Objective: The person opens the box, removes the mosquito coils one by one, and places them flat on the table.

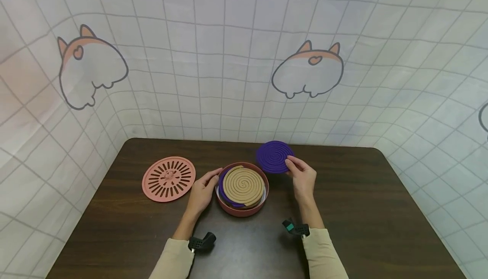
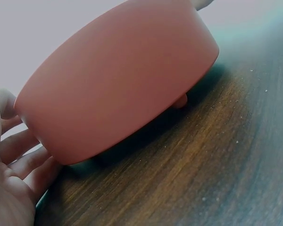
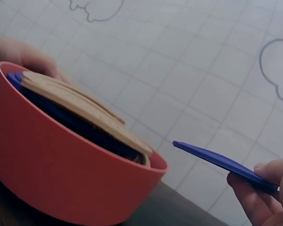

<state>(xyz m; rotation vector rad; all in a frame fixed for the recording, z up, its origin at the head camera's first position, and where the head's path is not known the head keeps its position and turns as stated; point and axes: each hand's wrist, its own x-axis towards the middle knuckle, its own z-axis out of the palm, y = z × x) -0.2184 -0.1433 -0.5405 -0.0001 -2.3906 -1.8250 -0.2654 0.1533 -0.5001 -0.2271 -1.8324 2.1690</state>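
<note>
A round pinkish-red mosquito coil box stands on short feet on the table. Stacked in it are a tan mosquito coil on top and purple and pale ones partly hidden beneath, the tan one close to the rim in the right wrist view. My left hand holds the box at its left side, with fingers against the outer wall. To the right of the box, my right hand pinches the edge of a purple mosquito coil between thumb and fingers, raised and nearly flat.
A pink slotted lid lies on the dark wooden table, left of my left hand. Behind the table hangs a white gridded cloth with cartoon animal prints. A dark wrist camera sits on my left wrist.
</note>
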